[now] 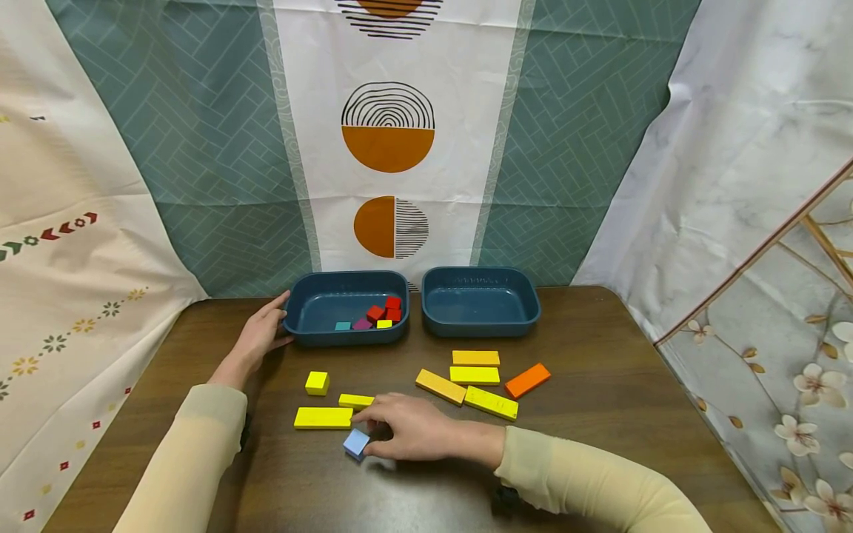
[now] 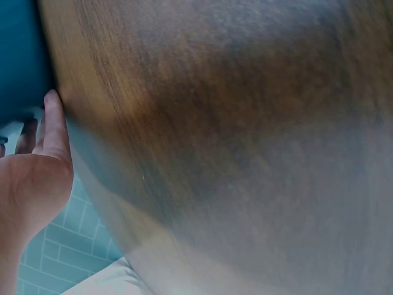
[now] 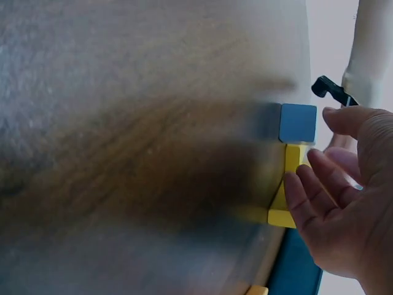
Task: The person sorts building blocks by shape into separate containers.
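Note:
A light blue cube (image 1: 356, 443) sits on the table near its front. My right hand (image 1: 416, 429) is just right of it, thumb and fingers spread apart. In the right wrist view, the thumb of the right hand (image 3: 344, 178) comes near the blue cube (image 3: 298, 123), with no grip on it visible. Yellow blocks (image 1: 323, 418) lie just beyond, one partly hidden by the right hand. My left hand (image 1: 258, 333) rests against the left end of a dark blue bin (image 1: 346, 338); its fingers look extended beside the bin (image 2: 24, 61) in the left wrist view.
The left bin contains several small cubes, red, teal, purple and yellow. Beside it stands a second blue bin (image 1: 480, 328). A yellow cube (image 1: 317, 383) lies before the left bin. Yellow and light orange bars (image 1: 492, 403) and an orange bar (image 1: 528, 380) lie right of centre.

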`<state>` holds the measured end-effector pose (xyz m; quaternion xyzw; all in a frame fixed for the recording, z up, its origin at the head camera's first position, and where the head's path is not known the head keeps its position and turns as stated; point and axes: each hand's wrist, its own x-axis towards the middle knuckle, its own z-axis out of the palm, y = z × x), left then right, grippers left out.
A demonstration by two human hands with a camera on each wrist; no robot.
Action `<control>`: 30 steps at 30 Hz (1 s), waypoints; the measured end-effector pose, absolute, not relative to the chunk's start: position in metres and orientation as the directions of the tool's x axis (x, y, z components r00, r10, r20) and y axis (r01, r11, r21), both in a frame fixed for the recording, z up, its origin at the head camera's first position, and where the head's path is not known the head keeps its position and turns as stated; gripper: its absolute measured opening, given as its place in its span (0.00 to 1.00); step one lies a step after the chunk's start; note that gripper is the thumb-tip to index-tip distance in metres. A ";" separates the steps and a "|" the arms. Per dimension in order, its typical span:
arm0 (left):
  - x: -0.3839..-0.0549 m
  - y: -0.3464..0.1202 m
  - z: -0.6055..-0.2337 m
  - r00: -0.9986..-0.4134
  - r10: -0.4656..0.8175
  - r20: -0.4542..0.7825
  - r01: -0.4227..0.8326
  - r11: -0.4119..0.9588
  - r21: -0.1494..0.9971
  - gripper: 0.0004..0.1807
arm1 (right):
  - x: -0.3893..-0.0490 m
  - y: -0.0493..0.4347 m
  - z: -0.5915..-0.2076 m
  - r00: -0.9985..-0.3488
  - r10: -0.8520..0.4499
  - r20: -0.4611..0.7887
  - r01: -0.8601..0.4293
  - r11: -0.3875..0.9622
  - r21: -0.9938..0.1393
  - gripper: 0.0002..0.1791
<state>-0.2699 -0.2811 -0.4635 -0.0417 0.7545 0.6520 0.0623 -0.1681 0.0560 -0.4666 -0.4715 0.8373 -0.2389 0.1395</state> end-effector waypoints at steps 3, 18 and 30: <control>-0.265 -0.278 -0.454 -0.988 0.022 -0.155 -0.151 0.130 0.980 0.32 | -0.167 0.055 -0.469 -0.519 -0.854 -0.028 -0.716 0.453 -0.531 0.27; -0.261 -0.275 -0.448 -0.987 0.023 -0.157 -0.152 0.137 0.979 0.32 | -0.165 0.052 -0.474 -0.507 -0.862 -0.026 -0.731 0.446 -0.517 0.24; -0.266 -0.279 -0.456 -0.987 0.017 -0.158 -0.154 0.142 0.978 0.32 | -0.163 0.051 -0.475 -0.506 -0.862 -0.006 -0.752 0.445 -0.487 0.17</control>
